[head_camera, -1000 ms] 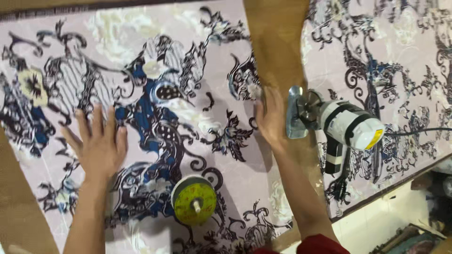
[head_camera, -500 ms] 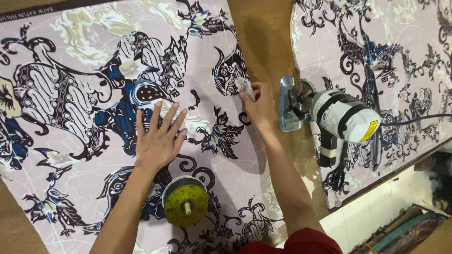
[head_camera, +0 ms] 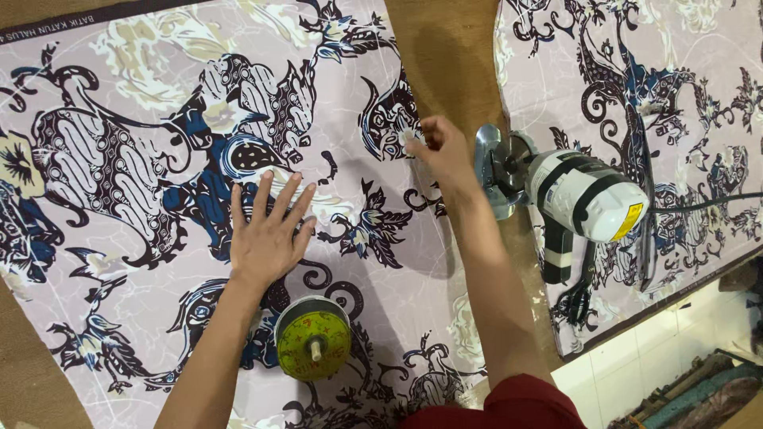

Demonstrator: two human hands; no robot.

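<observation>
Left hand (head_camera: 266, 238) lying flat, fingers spread, on pale lilac patterned batik cloth (head_camera: 143, 159); right hand (head_camera: 441, 151) seemingly pinching its edge beside white electric rotary fabric cutter (head_camera: 584, 195).

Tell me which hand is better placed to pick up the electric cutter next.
Right, probably. The right hand pinches the fabric's edge right beside the white electric cutter, which stands in the gap to its right. The left hand lies flat on the fabric, farther from the cutter.

Matt printed cloth (head_camera: 159, 183), glossy white plastic cutter (head_camera: 584, 195), rough brown tabletop (head_camera: 445, 63).
</observation>
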